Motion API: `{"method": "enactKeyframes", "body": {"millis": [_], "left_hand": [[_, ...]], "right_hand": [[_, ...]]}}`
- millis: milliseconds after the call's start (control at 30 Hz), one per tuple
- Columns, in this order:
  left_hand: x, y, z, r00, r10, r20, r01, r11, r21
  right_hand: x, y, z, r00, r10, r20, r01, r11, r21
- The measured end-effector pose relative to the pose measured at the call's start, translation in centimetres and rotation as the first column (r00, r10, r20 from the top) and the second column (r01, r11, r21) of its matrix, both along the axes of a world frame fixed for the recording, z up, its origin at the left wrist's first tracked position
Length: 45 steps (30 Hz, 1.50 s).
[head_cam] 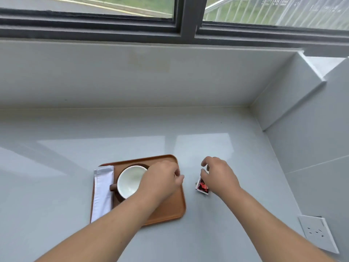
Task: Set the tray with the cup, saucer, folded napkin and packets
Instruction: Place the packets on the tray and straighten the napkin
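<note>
An orange-brown tray (pixel 170 210) lies on the grey counter. On it a brown cup with a white inside (pixel 130 181) stands on a dark saucer (pixel 140 165), mostly hidden. A folded white napkin (pixel 103 191) lies along the tray's left edge. My left hand (pixel 160 180) hovers over the tray's right part, fingers curled; whether anything is in it is hidden. My right hand (pixel 219 174) is on the counter right of the tray, fingers pinching red, white and black packets (pixel 202 186).
The grey counter (pixel 207 144) runs back to a low wall below a window (pixel 181 21). A side wall closes the right, with a white socket plate (pixel 317 235) at the lower right.
</note>
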State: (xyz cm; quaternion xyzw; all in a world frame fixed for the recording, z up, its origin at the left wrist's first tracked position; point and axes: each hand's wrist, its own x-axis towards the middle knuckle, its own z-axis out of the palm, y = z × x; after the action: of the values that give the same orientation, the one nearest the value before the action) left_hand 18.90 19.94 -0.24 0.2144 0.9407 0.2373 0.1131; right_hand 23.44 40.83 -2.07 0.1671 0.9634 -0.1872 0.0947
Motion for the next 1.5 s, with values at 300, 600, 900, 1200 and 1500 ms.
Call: {"method": "enactKeyframes", "body": {"millis": [300, 600, 900, 1200, 1500], "left_hand": [[1.5, 7.6, -5.5, 0.95, 0.04, 0.309, 0.041, 0.967, -0.251], [0.8, 9.7, -6.1, 0.956, -0.011, 0.292, 0.08, 0.971, -0.225], [0.3, 9.9, -6.5, 0.946, -0.065, 0.318, 0.153, 0.953, -0.261], [1.0, 9.4, -6.4, 0.944, -0.06, 0.324, 0.126, 0.974, -0.188], [0.0, 7.8, -4.8, 0.909, 0.09, 0.408, -0.09, 0.996, -0.02]], "right_hand": [[2.8, 4.5, -2.9, 0.985, -0.047, 0.167, 0.066, 0.992, -0.11], [1.7, 3.8, -4.1, 0.987, 0.006, 0.159, 0.026, 0.98, -0.198], [1.6, 6.5, -3.7, 0.971, -0.121, 0.206, 0.19, 0.915, -0.355], [1.2, 5.4, -3.8, 0.97, -0.144, 0.198, 0.225, 0.846, -0.484], [-0.4, 3.8, -1.3, 0.966, -0.2, 0.163, 0.254, 0.612, -0.749]]}}
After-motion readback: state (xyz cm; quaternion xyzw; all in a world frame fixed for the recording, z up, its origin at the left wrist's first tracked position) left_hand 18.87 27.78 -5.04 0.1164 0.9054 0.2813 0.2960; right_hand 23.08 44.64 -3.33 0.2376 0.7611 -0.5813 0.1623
